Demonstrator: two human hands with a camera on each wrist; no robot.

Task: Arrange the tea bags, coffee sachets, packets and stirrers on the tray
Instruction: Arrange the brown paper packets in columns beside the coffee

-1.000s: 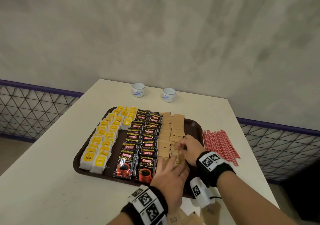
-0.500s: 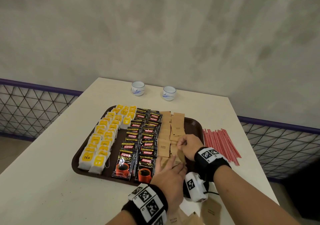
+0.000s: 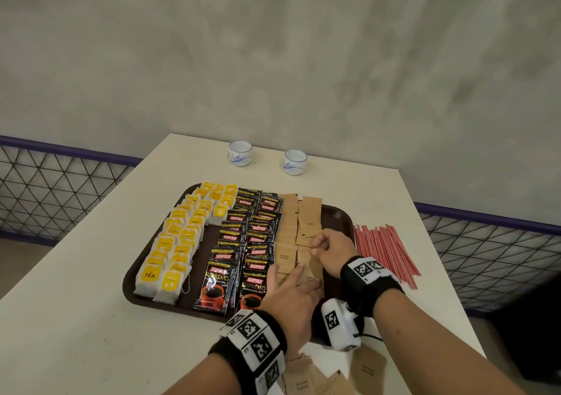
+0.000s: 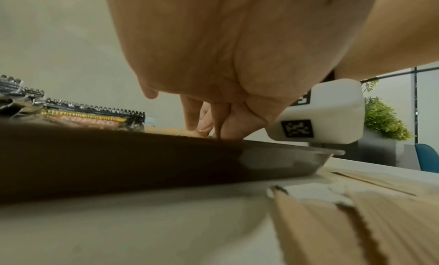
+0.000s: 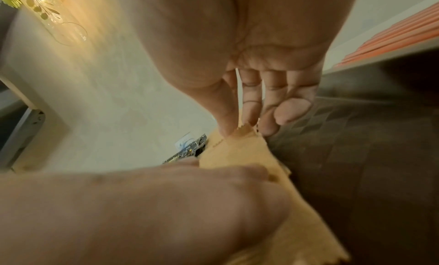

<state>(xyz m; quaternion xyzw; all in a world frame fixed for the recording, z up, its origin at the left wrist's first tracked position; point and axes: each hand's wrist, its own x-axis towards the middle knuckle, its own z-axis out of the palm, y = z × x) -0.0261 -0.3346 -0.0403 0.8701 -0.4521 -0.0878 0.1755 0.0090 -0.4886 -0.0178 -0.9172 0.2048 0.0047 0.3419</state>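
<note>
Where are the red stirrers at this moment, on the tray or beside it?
In the head view the red stirrers lie in a loose bundle on the table, just right of the tray and not on it, beside the right hand.

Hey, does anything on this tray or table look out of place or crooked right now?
Yes. The far brown sugar packets lie fanned and crooked, unlike the neat tea bags and coffee sachets. The red stirrers sit on the table beside the tray, and loose brown packets lie off it at the near edge.
</note>
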